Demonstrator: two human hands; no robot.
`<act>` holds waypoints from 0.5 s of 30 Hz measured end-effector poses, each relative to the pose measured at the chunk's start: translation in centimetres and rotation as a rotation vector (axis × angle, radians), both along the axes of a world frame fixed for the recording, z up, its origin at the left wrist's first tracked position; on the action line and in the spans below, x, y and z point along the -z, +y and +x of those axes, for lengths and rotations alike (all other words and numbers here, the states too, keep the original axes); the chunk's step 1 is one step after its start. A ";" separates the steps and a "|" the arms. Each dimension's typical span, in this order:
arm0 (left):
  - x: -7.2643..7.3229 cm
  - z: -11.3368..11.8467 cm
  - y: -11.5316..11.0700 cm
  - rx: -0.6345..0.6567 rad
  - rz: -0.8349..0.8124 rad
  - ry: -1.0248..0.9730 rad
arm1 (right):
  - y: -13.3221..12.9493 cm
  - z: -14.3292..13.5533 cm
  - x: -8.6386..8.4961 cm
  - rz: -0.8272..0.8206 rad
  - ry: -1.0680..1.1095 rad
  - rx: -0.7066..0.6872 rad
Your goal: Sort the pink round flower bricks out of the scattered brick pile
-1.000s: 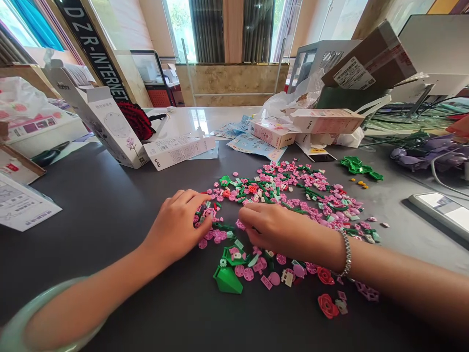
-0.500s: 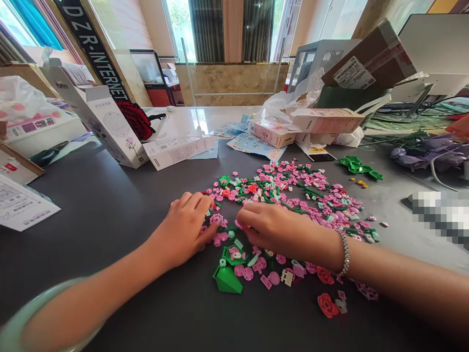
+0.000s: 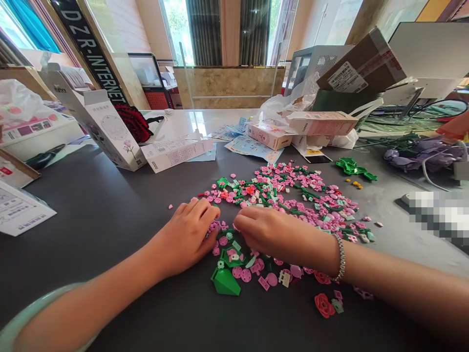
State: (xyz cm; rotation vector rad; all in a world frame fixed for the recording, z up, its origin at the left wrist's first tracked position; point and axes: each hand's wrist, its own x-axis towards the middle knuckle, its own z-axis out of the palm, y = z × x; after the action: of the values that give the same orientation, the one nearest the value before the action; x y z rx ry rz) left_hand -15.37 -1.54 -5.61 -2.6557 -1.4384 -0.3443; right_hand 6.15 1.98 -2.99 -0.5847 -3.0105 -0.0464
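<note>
Loose pink, green and white building-block pieces (image 3: 282, 178) lie spread in a pile across the dark table. My left hand (image 3: 190, 234) is at the pile's left edge, its fingers curled in towards the thumb around a cluster of pink flower pieces (image 3: 213, 226). A short gap to the right, my right hand (image 3: 262, 227) lies low over the pieces with its fingers folded. Its fingertips are hidden, so what they pinch cannot be seen. Close in front of the hands are a large green piece (image 3: 226, 282) and a red rose piece (image 3: 324, 305).
White cartons (image 3: 178, 152) and a tall open box (image 3: 113, 129) stand at back left. Leaflets (image 3: 252, 148), pink boxes (image 3: 322, 122) and a brown carton (image 3: 362, 61) are at back right. Green leaf pieces (image 3: 353, 167) and purple flowers (image 3: 421, 154) lie to the right.
My left hand's fingers have curled in, closing around the pink pieces. A small pink piece now lies alone to the left of the pile. My right hand has barely moved.
</note>
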 end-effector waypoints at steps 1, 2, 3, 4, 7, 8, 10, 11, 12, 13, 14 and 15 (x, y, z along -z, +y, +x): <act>-0.1 0.1 0.0 -0.009 0.010 0.029 | 0.0 0.0 0.0 0.007 -0.005 -0.004; -0.2 0.1 0.0 -0.018 0.016 0.049 | 0.0 -0.1 0.0 0.015 -0.009 -0.010; -0.3 0.2 0.0 -0.029 0.017 0.058 | 0.0 -0.1 -0.1 0.026 -0.013 -0.016; -0.3 0.3 0.0 -0.037 0.011 0.055 | 0.0 -0.1 -0.1 0.037 -0.015 -0.020; -0.3 0.4 0.0 -0.052 -0.010 0.009 | 0.1 -0.1 0.0 0.054 -0.009 -0.033; -0.3 0.4 0.0 -0.048 -0.015 -0.008 | 0.1 -0.1 0.1 0.051 -0.001 -0.035; -0.3 0.3 0.0 -0.027 -0.021 -0.029 | 0.2 0.0 0.2 0.045 0.016 -0.034; -0.3 0.3 0.0 -0.012 -0.015 -0.034 | 0.2 0.0 0.3 0.045 0.022 -0.033; -0.2 0.3 0.0 0.006 -0.007 -0.037 | 0.3 0.0 0.3 0.048 0.026 -0.032; -0.2 0.2 0.0 0.025 0.010 -0.044 | 0.3 0.0 0.3 0.051 0.028 -0.033; -0.2 0.1 0.0 0.043 0.031 -0.054 | 0.3 0.1 0.4 0.055 0.029 -0.035; -0.2 0.1 0.1 0.060 0.054 -0.070 | 0.3 0.1 0.4 0.057 0.030 -0.037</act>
State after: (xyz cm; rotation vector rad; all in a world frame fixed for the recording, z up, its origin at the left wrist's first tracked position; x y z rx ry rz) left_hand -15.27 -1.48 -5.45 -2.6730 -1.3501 -0.4785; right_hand 6.23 2.28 -3.40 -0.5192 -2.9790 -0.1205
